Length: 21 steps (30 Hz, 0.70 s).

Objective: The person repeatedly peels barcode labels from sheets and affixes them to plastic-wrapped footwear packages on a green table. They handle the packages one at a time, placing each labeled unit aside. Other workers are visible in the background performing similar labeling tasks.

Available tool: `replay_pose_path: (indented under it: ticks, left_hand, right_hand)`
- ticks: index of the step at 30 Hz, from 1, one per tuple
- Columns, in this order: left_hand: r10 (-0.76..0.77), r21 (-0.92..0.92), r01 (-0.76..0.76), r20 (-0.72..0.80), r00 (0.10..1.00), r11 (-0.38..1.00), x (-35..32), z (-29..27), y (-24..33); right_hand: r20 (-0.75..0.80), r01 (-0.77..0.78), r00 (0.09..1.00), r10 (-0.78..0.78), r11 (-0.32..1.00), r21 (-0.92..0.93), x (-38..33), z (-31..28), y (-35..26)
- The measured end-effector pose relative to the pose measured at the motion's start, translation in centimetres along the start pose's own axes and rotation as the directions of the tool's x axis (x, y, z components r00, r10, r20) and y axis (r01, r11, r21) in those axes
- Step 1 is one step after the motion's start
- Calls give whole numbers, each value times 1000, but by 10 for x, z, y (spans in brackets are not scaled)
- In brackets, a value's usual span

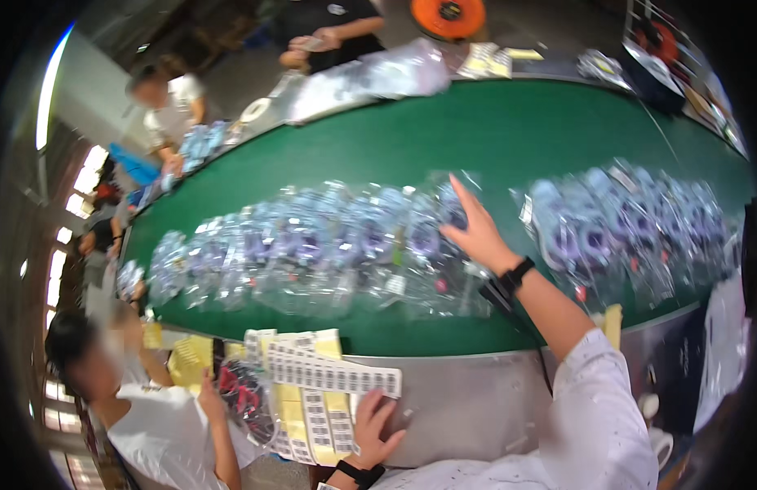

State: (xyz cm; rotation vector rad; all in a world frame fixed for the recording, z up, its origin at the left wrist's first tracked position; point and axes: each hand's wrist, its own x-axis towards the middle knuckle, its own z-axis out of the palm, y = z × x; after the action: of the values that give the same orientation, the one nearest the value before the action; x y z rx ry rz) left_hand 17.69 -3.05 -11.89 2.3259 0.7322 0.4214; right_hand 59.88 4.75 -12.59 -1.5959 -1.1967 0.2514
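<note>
My right hand point(480, 233) reaches over the green belt point(509, 122) with its thumb and fingers apart. It is at the right end of a long row of clear plastic bags point(305, 241) holding light blue and purple items that look like sandals. Whether its fingertips press on the last bag is hard to tell. My left hand point(375, 433) lies low on the metal edge, fingers stretched out. Its fingertips meet the end of a white strip of printed labels point(333, 371), which lies across more label sheets. Both wrists wear black bands.
A second group of bagged items point(627, 220) lies right on the belt. Beside the labels sits a clear bag with dark and red contents point(246, 400), near a co-worker point(166, 425). Across the belt are other people, plastic bags point(370, 77) and an orange fan point(449, 15).
</note>
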Motion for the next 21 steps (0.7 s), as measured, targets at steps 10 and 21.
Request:
replay_pose_path:
  ticks: [10,21]
  left_hand:
    - [25,15,-26,28,999,1000,12,3,8]
    - [4,-29,-3,24,1000,1000,6,-2,9]
  right_hand:
    - [-120,-582,755,644,743,330,47,-68,82]
    - [-62,-530,657,751,520,670,68,-16,67]
